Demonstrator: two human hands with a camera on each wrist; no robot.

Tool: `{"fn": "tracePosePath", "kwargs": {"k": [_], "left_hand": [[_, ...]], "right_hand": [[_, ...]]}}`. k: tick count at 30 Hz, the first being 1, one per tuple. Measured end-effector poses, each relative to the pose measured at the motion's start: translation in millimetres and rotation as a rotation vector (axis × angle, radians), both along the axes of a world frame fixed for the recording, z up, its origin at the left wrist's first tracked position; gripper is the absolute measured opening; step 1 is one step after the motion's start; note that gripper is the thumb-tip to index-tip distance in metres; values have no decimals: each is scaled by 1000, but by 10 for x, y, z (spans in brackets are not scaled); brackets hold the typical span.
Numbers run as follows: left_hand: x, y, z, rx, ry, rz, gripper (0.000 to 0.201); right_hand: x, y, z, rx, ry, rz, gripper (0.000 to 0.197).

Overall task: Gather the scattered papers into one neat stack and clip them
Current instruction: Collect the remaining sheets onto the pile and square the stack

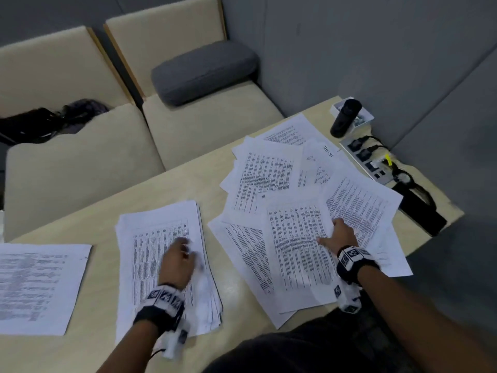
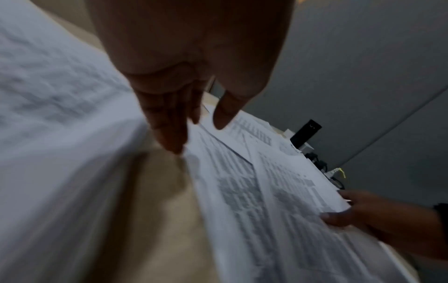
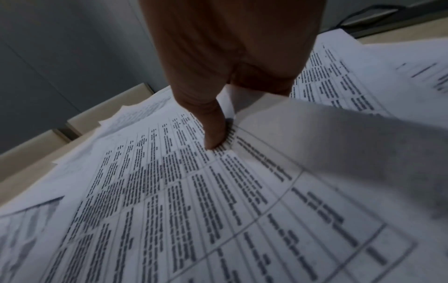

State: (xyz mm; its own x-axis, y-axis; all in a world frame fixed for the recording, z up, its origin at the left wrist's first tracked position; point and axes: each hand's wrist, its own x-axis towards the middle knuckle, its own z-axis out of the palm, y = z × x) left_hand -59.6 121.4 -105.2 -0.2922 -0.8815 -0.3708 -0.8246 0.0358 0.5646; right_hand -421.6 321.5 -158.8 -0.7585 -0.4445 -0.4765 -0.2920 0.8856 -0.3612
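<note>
A rough stack of printed papers [image 1: 166, 265] lies on the pale table [image 1: 188, 184] in front of me. My left hand [image 1: 178, 261] is over its right half, blurred; in the left wrist view the left hand [image 2: 191, 124] has its fingers straight and holds nothing. Several scattered sheets [image 1: 269, 179] overlap to the right. My right hand [image 1: 337, 238] pinches the right edge of one printed sheet [image 1: 298, 246], the thumb [image 3: 215, 137] pressing on top and the edge curling up. Another printed sheet [image 1: 40, 286] lies at the far left. No clip shows.
At the table's far right corner stand a black bottle [image 1: 345, 118], a small white box [image 1: 364, 118], a power strip [image 1: 371, 162] with cables and a black strap [image 1: 419, 208]. Beige sofa seats, a grey cushion [image 1: 204, 72] and a dark bag [image 1: 40, 125] lie beyond the table.
</note>
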Motion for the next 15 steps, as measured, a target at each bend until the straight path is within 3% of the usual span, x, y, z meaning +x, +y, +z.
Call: {"fn": "tracePosePath", "kwargs": {"k": [3, 8, 12, 15], "left_hand": [[-641, 143, -102, 219, 2, -55, 32], [-1259, 187, -204, 321, -221, 267, 75], [-1509, 79, -185, 248, -263, 397, 87], [-1575, -160, -258, 63, -145, 322, 70]], "right_hand": [[53, -78, -7, -49, -68, 11, 73], [-156, -79, 54, -209, -61, -138, 50], [-477, -123, 136, -320, -67, -290, 43], [-616, -323, 204, -363, -109, -270, 41]]}}
